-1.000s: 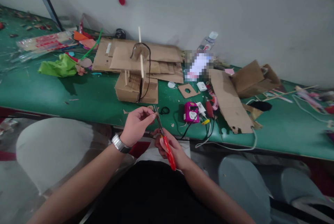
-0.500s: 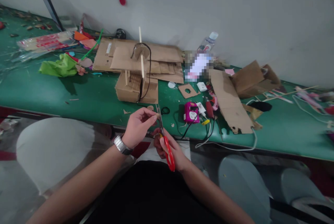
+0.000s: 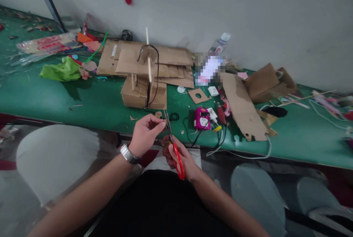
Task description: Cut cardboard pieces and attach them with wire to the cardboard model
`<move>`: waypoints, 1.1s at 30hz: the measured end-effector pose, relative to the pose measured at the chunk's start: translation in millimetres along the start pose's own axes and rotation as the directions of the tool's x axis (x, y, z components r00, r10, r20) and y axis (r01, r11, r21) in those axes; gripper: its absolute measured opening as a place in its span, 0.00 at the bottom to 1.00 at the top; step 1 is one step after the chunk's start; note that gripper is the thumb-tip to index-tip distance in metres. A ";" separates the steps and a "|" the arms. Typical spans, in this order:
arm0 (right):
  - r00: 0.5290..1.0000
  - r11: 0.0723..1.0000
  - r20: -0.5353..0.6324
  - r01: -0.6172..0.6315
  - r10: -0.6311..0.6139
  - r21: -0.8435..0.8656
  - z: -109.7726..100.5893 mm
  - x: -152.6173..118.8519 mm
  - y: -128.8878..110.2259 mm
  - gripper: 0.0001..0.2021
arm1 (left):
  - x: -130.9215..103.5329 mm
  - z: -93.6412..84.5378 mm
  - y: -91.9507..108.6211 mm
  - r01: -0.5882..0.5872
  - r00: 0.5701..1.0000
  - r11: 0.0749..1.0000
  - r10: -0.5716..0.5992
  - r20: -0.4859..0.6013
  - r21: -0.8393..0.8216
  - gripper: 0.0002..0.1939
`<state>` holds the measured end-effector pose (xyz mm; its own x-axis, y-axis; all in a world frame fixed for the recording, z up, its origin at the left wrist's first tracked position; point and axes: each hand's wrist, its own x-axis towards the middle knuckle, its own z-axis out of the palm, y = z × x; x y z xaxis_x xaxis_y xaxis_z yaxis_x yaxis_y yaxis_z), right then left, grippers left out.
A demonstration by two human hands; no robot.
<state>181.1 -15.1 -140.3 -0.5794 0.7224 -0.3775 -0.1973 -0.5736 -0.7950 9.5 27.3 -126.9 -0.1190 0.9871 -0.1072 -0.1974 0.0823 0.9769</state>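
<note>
Near the table's front edge, my left hand (image 3: pixel 147 133) pinches a small brown piece (image 3: pixel 165 121), probably cardboard, between thumb and fingertips. My right hand (image 3: pixel 182 158) is wrapped round the red handles of the scissors (image 3: pixel 178 161). The scissor blades point up and away from me and lie right beside the small piece; whether they touch it is hard to tell. Just beyond my left hand stands a cardboard box (image 3: pixel 132 95) with wooden sticks and a black cord. A black coil (image 3: pixel 174 116) lies right of the blade tips.
Flat cardboard sheets (image 3: pixel 107 60) lie behind the box. A purple device (image 3: pixel 202 118), a cardboard piece with a hole (image 3: pixel 197 95) and a long cardboard strip (image 3: pixel 242 108) are to the right. Green cloth (image 3: pixel 62 69) lies left. A bottle (image 3: pixel 220 43) stands by the wall.
The view has shifted very slightly. Both hands keep nearly the same place and grip, with the scissors still beside the small piece.
</note>
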 end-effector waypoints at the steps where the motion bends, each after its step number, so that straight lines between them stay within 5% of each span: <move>1: 1.000 1.000 0.001 0.000 0.000 0.002 -0.4 0.2 0.0 0.27 | 0.1 0.1 0.9 -0.001 1.000 1.000 0.001 0.000 0.001 0.10; 33: 0.997 0.981 0.042 0.070 -0.063 -0.182 -2.9 -2.4 0.4 0.27 | 1.7 -10.0 9.0 -0.099 0.995 0.983 0.098 0.009 0.158 0.07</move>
<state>184.6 -15.9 -141.1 -0.5987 0.7403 -0.3057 -0.0902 -0.4416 -0.8926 -2.3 28.3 -120.1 -0.1289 0.9916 -0.0090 -0.0287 0.0053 0.9996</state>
